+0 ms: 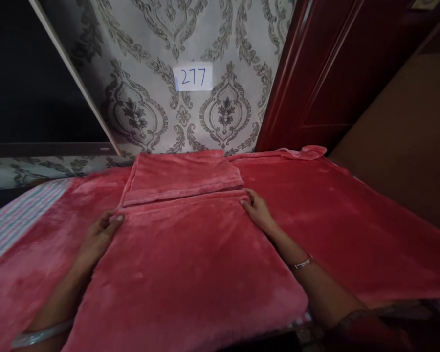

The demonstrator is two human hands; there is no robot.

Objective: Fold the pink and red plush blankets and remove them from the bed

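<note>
A plush pinkish-red blanket lies in a folded strip running from the near edge toward the wall. Its far part is a separate folded flap, with a narrow gap between that and the nearer part. My left hand pinches the left corner of the nearer part's far edge, thumb on top. At the matching right corner, my right hand grips the same edge between thumb and fingers. The fingers under the cloth are partly hidden on both sides.
A red plush cover spreads beneath on both sides. Striped cloth shows at the left. Behind stand a patterned wall with a paper marked 277, a dark screen at left and a dark red door at right.
</note>
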